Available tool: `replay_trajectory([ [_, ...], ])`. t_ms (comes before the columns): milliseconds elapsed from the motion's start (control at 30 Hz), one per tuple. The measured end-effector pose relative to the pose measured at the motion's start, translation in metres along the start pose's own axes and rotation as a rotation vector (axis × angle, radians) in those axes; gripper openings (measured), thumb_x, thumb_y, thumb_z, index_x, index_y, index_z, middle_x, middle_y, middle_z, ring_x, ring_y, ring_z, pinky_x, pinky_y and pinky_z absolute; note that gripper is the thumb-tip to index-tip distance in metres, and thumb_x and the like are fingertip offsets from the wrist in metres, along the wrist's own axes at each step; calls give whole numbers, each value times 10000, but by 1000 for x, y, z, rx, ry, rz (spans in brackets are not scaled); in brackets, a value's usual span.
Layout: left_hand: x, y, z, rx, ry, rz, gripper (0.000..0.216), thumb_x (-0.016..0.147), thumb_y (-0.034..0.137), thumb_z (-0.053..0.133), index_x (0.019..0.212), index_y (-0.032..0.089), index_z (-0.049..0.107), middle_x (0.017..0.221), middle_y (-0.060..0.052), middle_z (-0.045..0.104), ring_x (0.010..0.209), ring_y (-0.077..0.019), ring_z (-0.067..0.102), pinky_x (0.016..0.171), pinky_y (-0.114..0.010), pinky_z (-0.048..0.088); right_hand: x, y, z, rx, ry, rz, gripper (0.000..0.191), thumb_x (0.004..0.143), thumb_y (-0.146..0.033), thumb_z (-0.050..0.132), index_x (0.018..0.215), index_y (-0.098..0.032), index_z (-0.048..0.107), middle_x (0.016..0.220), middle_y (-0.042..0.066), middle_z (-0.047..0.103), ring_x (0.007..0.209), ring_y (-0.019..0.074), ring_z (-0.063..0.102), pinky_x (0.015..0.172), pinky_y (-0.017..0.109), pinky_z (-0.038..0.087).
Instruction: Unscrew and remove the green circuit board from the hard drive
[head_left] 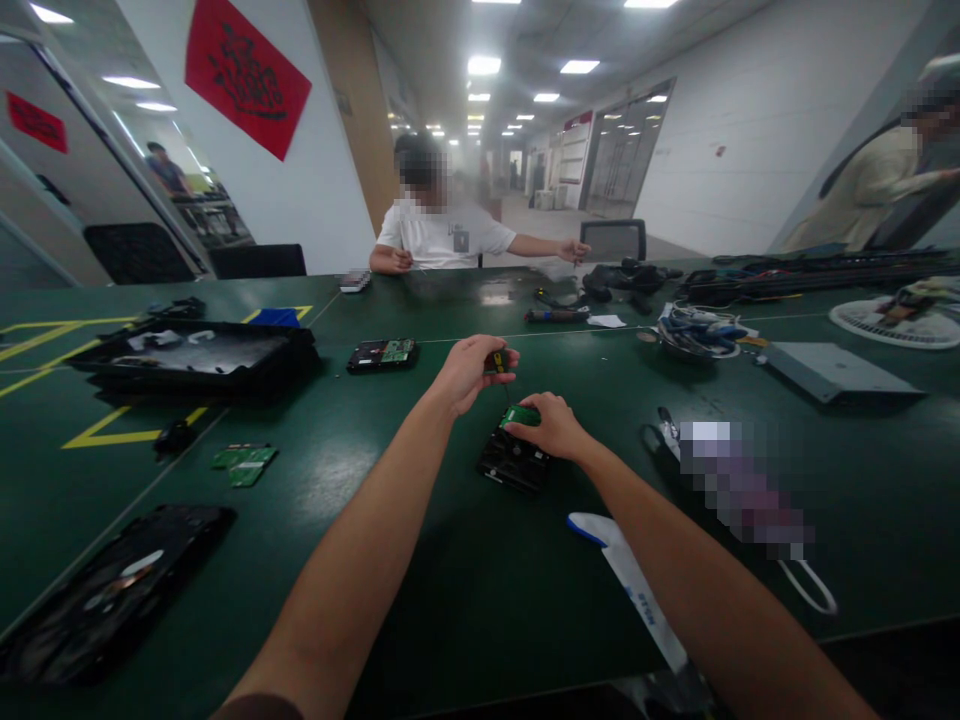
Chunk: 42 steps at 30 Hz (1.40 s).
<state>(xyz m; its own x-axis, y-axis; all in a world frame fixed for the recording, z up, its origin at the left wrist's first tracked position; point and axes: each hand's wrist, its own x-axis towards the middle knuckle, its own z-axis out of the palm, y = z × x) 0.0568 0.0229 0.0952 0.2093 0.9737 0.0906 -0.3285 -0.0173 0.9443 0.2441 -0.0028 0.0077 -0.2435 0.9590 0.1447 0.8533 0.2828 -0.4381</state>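
My left hand [476, 372] is closed around the dark, yellow-marked handle of a screwdriver [496, 362], and its thin shaft points down at a hard drive. The black hard drive [516, 464] lies on the green table in front of me, with a green circuit board [520, 414] at its far end. My right hand [553, 425] grips that far end from the right, thumb across the board. Its other fingers are partly hidden behind the drive. Further left on the table is another hard drive [382, 355] with a green board showing.
At left are a black tray-like housing [202, 360], loose green boards [247, 463] and a black casing [112, 590]. Right are a cable bundle [697, 332], a grey metal box [840, 370] and a white-and-blue strip [637, 580]. A person [442, 225] sits opposite.
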Motion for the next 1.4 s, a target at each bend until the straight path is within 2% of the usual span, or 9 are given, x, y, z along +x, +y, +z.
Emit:
replay_trajectory([
  [200,-1,1,-1,73,9,47,199,810,296,662,896,127,721,903,-93,673,806,-173,638,647,-297,592,-1,1,1,6,9,-1,584,793,-693,666,1184,-260,685,1184,102,650,1105,297,579,929,414,447],
  [333,-1,1,-1,23,-10,8,216,814,285,652,970,141,695,900,-103,701,829,-206,675,659,-336,602,0,2,2,-5,11,-4,585,790,-697,668,1179,-260,687,1176,102,657,1099,296,586,933,415,448],
  [433,0,1,-1,-16,-10,17,187,804,259,649,945,143,687,909,-104,710,843,-204,684,712,-358,609,1,1,1,-3,3,0,595,787,-694,674,1193,-259,683,1186,102,656,1102,295,586,931,411,451],
  [600,1,0,0,20,-6,50,188,804,289,655,869,126,722,923,-107,692,847,-193,656,662,-300,583,0,0,0,2,0,6,595,791,-679,680,1204,-250,677,1197,106,653,1121,302,579,939,419,450],
  [833,-2,2,3,109,4,67,227,801,329,707,895,130,763,950,-99,688,810,-159,610,615,-245,538,-1,1,-2,4,-4,2,605,794,-681,674,1208,-239,672,1202,110,649,1132,299,575,959,418,442],
  [1133,-4,4,8,0,10,-33,158,825,264,674,915,136,647,907,-132,730,825,-211,704,680,-331,584,-3,-1,-5,0,-7,16,586,787,-690,680,1190,-264,680,1189,91,652,1128,291,573,948,406,443],
  [1300,-2,3,6,80,11,53,175,790,293,660,837,128,697,856,-95,695,785,-180,653,625,-277,564,-3,0,-4,12,1,14,579,789,-688,680,1180,-261,683,1186,94,651,1130,288,571,954,407,436],
  [1400,-2,2,5,101,4,48,208,793,305,639,869,126,715,838,-89,683,772,-177,641,590,-261,548,-2,1,-2,11,4,10,580,785,-694,679,1172,-263,684,1185,93,648,1132,285,569,964,413,431],
])
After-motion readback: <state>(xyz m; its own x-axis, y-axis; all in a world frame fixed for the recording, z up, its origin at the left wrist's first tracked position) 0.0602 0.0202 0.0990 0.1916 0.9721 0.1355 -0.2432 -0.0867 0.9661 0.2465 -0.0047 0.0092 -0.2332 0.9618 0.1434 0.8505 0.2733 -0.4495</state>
